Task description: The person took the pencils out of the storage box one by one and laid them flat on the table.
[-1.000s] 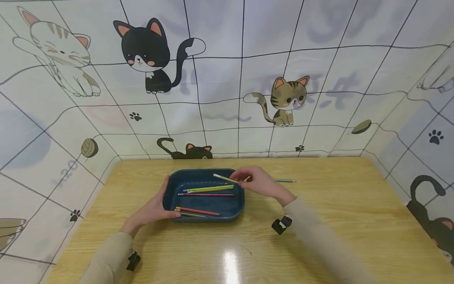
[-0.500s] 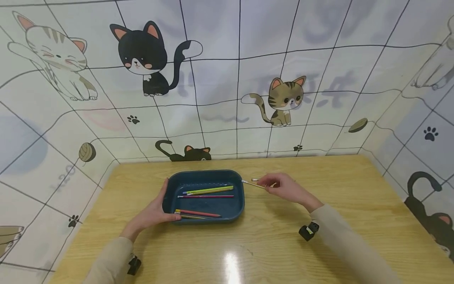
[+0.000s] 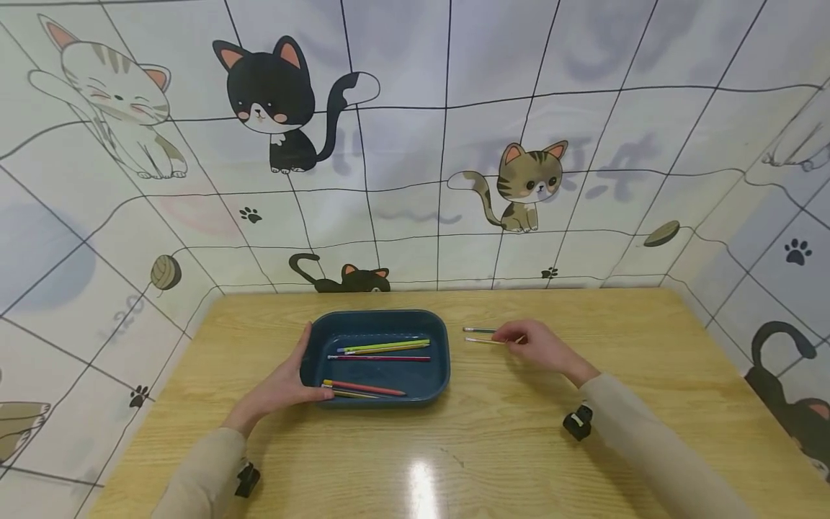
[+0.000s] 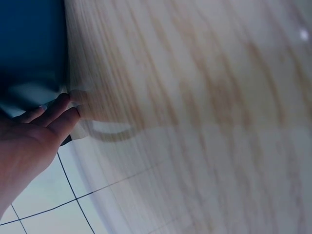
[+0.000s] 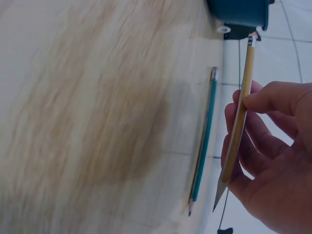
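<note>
Fingers of the left hand [image 3: 282,386] gripped a dark-blue rectangular tray [image 3: 389,403] of coloured pencils [image 3: 379,358]; rightward, near a teal pencil [image 5: 206,131] on the pale wooden table [image 3: 642,346], the right hand [image 3: 540,347] pinched a slim yellow pencil [image 5: 237,132].

1 blue bin [image 3: 379,371]. At least 5 pencils [image 3: 382,358] inside; overlap hides exact total. Outside bin, 2 more: 1 teal pencil [image 5: 204,139], 1 yellow pencil [image 5: 236,141]. 1 left hand [image 3: 282,386] + 1 right hand [image 3: 538,347] = 2. 2 black wrist cameras [image 3: 578,422]. 1 surface [image 3: 519,461].
</note>
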Demonstrator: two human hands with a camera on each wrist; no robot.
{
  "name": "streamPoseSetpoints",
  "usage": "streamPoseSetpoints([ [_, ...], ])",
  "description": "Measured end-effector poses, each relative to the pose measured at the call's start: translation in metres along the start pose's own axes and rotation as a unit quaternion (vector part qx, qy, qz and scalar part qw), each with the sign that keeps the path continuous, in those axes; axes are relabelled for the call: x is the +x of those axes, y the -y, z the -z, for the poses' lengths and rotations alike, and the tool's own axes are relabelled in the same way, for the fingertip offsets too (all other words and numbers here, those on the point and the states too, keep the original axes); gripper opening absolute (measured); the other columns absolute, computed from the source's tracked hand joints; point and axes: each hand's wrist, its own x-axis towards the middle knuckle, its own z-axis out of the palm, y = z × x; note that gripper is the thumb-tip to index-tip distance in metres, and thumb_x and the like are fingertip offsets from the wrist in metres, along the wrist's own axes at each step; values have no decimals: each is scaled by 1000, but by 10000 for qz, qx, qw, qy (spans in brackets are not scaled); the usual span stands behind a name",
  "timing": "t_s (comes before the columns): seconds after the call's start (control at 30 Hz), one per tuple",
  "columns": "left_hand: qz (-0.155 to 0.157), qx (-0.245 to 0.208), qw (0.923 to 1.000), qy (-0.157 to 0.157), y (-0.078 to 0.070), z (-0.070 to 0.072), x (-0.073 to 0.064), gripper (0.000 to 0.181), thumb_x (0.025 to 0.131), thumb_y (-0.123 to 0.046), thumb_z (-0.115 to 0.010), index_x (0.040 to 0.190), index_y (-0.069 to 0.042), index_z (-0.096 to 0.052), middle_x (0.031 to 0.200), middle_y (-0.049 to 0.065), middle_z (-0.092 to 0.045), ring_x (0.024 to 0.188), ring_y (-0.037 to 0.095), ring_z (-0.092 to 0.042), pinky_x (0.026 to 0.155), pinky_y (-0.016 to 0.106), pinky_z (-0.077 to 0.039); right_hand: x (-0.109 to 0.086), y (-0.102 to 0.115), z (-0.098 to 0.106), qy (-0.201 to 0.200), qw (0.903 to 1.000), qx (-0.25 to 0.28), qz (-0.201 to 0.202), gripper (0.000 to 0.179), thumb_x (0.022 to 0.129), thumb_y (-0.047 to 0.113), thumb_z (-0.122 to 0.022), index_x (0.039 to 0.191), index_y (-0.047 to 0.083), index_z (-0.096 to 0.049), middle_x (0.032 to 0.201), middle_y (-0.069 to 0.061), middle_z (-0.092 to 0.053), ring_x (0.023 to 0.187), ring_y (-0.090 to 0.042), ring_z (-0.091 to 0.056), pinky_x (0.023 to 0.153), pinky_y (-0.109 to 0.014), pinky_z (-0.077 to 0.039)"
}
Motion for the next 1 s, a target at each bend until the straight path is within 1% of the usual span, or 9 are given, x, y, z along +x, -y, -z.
streamPoseSetpoints([
  [0.17, -31, 13, 10000, 17, 0, 0, 0, 129, 73, -30, -85, 154, -13, 13, 158, 23, 8, 142, 45, 1, 107, 65, -10, 2, -9, -1, -147, 9995, -20, -268, 23, 88, -9, -58, 102, 3, -71, 102, -9, -68, 93, -24, -60, 79, -38, -49],
  [0.27, -40, 2, 10000, 18, 0, 0, -1, 129, 73, -29, -86, 154, -14, 14, 158, 23, 7, 142, 45, 0, 107, 65, -10, 4, -12, -3, -167, 9994, -78, -289, 23, 88, -9, -58, 102, 3, -71, 102, -10, -68, 94, -25, -61, 81, -40, -50],
  [0.53, -35, 11, 10000, 10, 1, -1, 0, 128, 73, -29, -86, 154, -15, 13, 158, 22, 7, 142, 45, -1, 108, 65, -10, 9, -20, -11, -328, 9985, -437, 11, 21, 86, -10, -58, 97, 2, -72, 99, -11, -69, 94, -28, -62, 82, -45, -50],
  [0.67, -31, -15, 10000, 5, 1, -1, 0, 129, 73, -30, -86, 154, -15, 13, 158, 22, 7, 142, 45, -1, 108, 65, -10, 9, -23, -12, -362, 9979, -529, 31, 21, 86, -10, -59, 96, 2, -73, 99, -11, -70, 95, -29, -63, 83, -46, -50],
  [0.83, -55, -19, 10000, 22, 1, 0, 0, 128, 73, -31, -85, 154, -16, 13, 158, 22, 6, 142, 46, -2, 107, 65, -10, 12, -22, -13, -393, 9969, -675, 118, 19, 85, -10, -61, 95, 1, -73, 96, -12, -70, 92, -29, -64, 82, -45, -51],
  [0.93, -72, -22, 10000, 20, 3, 0, 1, 128, 73, -31, -85, 154, -17, 13, 158, 22, 6, 142, 45, -2, 107, 65, -10, 14, -20, -12, -424, 9955, -807, 256, 18, 85, -10, -61, 94, 1, -73, 93, -10, -70, 89, -28, -64, 81, -45, -51],
  [1.0, -65, -38, 10000, 25, 4, 0, 1, 128, 73, -31, -85, 154, -17, 13, 158, 22, 7, 142, 45, -2, 108, 65, -10, 15, -19, -12, -423, 9948, -888, 275, 18, 85, -9, -62, 94, 1, -73, 92, -9, -70, 88, -27, -64, 80, -45, -51],
])
